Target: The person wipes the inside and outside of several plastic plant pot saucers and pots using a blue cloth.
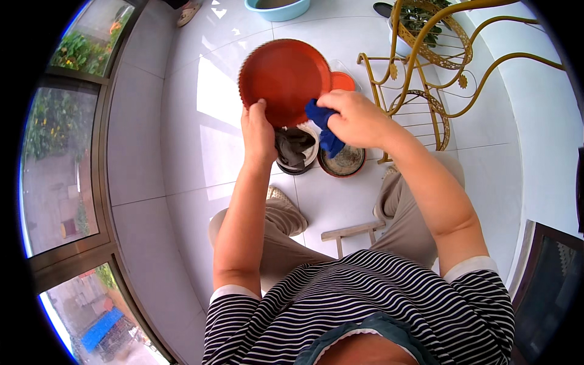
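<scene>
A round red saucer (pixel 285 77) with a ridged rim is lifted above the floor. My left hand (pixel 259 134) grips its lower left edge, the thumb over the rim. In my right hand (pixel 353 116) is a bunched blue cloth (pixel 331 141), close to the saucer's lower right edge; whether cloth and rim touch I cannot tell. Beneath, a pale round dish (pixel 311 157) holds a crumpled dark grey cloth (pixel 292 146). Beside it on the floor lies a dirty round saucer (pixel 344 162) with a reddish rim, partly covered by the blue cloth.
A smaller red round piece (pixel 343 81) and a clear plastic container (pixel 340 67) show behind the saucer. A gold metal plant stand (pixel 424 86) is at right. A light blue basin (pixel 278 13) sits at the top. Between my legs is a wooden stool (pixel 353 231); windows (pixel 59 164) line the left.
</scene>
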Tool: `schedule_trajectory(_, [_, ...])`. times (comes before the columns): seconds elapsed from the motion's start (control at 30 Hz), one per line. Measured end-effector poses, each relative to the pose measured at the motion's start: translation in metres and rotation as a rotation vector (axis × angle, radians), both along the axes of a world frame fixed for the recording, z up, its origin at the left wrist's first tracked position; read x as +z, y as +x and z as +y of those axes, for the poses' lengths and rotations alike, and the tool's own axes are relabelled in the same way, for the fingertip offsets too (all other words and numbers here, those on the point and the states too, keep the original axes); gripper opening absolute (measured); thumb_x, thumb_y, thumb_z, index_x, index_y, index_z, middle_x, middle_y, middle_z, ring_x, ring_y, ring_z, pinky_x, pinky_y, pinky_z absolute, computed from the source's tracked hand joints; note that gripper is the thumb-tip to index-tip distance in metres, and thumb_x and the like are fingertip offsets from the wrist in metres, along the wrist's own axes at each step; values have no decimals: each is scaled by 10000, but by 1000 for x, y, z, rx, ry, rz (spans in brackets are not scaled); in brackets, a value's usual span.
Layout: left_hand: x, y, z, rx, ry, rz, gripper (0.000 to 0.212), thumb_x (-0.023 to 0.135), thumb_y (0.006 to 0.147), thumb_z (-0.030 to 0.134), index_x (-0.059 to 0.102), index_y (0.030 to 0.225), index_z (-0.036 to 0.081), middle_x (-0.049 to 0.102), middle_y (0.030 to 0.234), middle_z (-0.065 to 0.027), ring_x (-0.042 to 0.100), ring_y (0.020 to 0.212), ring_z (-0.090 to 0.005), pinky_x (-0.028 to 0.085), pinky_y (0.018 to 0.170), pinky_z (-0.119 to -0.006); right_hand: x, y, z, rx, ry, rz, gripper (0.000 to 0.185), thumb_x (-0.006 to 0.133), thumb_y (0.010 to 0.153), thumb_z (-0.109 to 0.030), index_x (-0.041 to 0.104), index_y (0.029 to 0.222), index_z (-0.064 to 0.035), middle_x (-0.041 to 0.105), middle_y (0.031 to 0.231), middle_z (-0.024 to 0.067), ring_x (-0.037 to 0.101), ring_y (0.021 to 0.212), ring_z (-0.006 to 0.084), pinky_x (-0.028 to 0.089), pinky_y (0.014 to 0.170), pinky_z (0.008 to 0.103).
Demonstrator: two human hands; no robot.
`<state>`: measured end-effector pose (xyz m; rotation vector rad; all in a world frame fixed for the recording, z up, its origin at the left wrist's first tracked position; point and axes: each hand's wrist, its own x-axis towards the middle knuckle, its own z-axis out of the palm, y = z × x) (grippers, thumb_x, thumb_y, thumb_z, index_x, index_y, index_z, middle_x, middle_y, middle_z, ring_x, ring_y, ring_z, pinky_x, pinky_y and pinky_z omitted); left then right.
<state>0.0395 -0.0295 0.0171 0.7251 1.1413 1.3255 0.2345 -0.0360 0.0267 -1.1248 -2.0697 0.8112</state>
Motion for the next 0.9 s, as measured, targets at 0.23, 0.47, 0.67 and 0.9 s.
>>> schedule_trajectory(0.23, [1, -19, 10, 148, -190, -208, 352, 428, 905, 264, 449, 1168, 31, 549, 1103, -124, 582, 907, -238, 497, 774, -364, 7, 23, 9, -67, -791, 812, 260, 431, 760, -2, 609, 942, 51, 586, 796, 34, 524, 757, 106, 440, 691, 257])
schedule_trajectory(0.47, [-5, -21, 8, 56, -149, -97, 370, 430, 886, 224, 428, 1211, 48, 530, 1139, -124, 576, 946, -234, 510, 772, -375, 4, 18, 8, -199, -461, 743, 207, 505, 836, -41, 606, 990, 55, 617, 789, 38, 549, 655, 81, 469, 592, 229])
schedule_trajectory(0.67, [-5, -7, 4, -123, 171, 192, 460, 397, 879, 158, 342, 1327, 71, 495, 1204, -158, 582, 981, -253, 544, 720, -331, 10, 14, 12, -210, -581, 820, 209, 528, 851, -32, 597, 1015, 77, 629, 801, 76, 590, 620, 118, 506, 539, 249])
schedule_trajectory(0.9, [-4, -13, 6, -24, 175, 229, 460, 382, 901, 123, 367, 1344, 1, 473, 1287, -147, 456, 1161, -229, 349, 1011, -338, 8, 23, 18, -154, -682, 1025, 234, 511, 842, 26, 557, 1067, 69, 629, 944, 99, 612, 831, 154, 511, 764, 292])
